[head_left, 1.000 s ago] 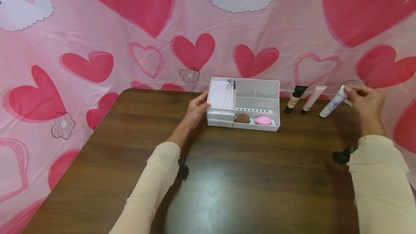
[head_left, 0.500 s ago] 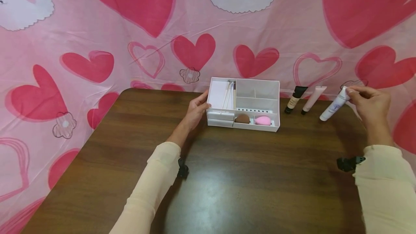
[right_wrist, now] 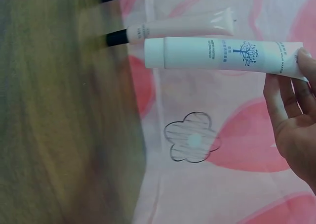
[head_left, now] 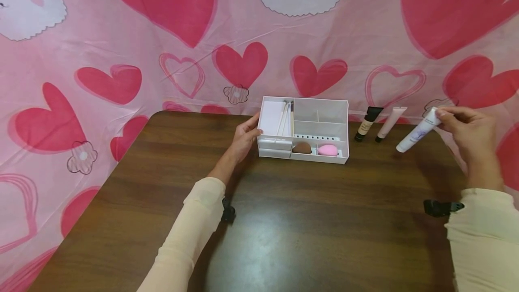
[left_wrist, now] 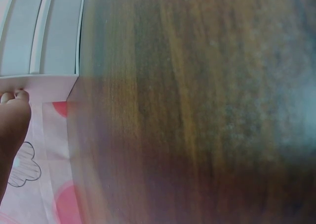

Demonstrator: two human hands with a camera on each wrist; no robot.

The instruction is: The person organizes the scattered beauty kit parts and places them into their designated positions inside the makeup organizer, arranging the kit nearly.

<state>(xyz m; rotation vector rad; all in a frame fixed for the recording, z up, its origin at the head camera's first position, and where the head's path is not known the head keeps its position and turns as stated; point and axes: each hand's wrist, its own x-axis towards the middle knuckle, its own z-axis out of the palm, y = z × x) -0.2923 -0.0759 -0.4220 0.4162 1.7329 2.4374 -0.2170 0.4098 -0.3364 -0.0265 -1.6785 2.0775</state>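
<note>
In the head view a white makeup organizer (head_left: 320, 160) stands at the back of the table, tilting its compartments toward me. My left hand (head_left: 245, 137) holds its left side, thumb by the upper edge; the left wrist view catches fingertips against the side wall (left_wrist: 49, 87). Pinched by its flat end in my right hand (head_left: 470, 130) is a white squeeze tube (head_left: 417, 135) with a blue tree print, cap slanting down to the left. Two more tubes stand left of it on their caps: a beige one with a black end (head_left: 366, 124) and a pale pink one (head_left: 391, 124).
Slim makeup brushes (head_left: 285, 118) lean in the organizer's left compartment. A brown sponge (head_left: 302, 148) and a pink sponge (head_left: 327, 150) sit in its front slots, beside two small drawers (head_left: 275, 148). A pink heart-print cloth (head_left: 243, 17) hangs behind the brown wooden table (head_left: 284, 220).
My right hand has drawn back toward me and slightly right, and the white tube has come along, tilting further over. The left hand and organizer stay in place.
</note>
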